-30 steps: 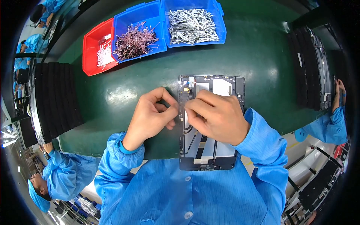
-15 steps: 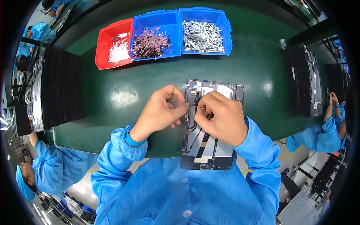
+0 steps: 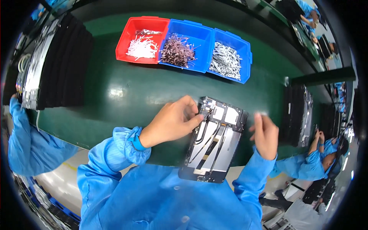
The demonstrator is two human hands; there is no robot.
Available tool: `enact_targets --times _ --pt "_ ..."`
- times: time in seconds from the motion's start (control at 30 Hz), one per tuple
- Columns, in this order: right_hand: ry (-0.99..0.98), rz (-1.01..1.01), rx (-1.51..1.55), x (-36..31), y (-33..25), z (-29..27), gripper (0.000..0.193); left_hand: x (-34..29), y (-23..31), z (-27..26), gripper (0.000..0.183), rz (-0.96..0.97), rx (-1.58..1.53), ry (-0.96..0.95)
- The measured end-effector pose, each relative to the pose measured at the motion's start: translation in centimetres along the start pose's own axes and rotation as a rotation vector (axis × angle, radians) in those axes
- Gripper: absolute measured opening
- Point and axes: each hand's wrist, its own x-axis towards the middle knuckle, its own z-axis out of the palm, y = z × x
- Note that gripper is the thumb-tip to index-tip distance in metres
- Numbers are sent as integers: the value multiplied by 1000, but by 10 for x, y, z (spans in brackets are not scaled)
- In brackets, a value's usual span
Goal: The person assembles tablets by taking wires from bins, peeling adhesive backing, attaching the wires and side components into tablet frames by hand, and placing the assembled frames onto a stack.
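Note:
A tablet-like device (image 3: pixel 233 142) with its inside laid bare lies slightly turned on the green table; black cables, white patches and a large silvery plate show in it. At its upper left edge is my left hand (image 3: pixel 174 120), thumb and forefinger pressed close together; whatever they pinch is too small to make out. A thin dark wire (image 3: pixel 209 112) runs over the device just beside those fingertips. Off the device's right side, my right hand (image 3: pixel 265 136) is raised, somewhat blurred, its fingers stretched and nothing visible in them.
Beyond the device stand a red bin (image 3: pixel 122 50) of white strips, a blue bin (image 3: pixel 205 46) of thin brownish wires and another blue bin (image 3: pixel 245 63) of silvery-white pieces. Black stacks (image 3: pixel 71 65) rise at left, with others (image 3: pixel 295 115) at right. Co-workers in blue sit on both sides.
My right hand has left the device and moved out to the right. The left hand stays at its upper left edge. The whole view has turned, so bins and device appear tilted and farther right.

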Motion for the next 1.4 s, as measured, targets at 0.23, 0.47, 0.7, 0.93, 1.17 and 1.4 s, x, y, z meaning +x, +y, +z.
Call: enact_targets --times 0.23,0.47,0.7,0.93,1.17,1.4 --pt "-181 21 237 -8 -33 18 56 -5 7 -1 24 169 257 171" --pt "278 -437 -412 32 -72 17 25 1 11 -11 28 157 166 219" --pt "213 -811 -172 103 -121 54 15 6 4 -18 24 128 74 200" --pt "190 -687 41 98 -120 49 14 5 2 -28 23 114 43 172" --pt "-407 -235 858 31 -108 42 17 -8 17 -11 21 7 -455 -12" --pt "-519 -360 872 12 -89 59 15 -5 14 -15 18 -9 -589 -41"
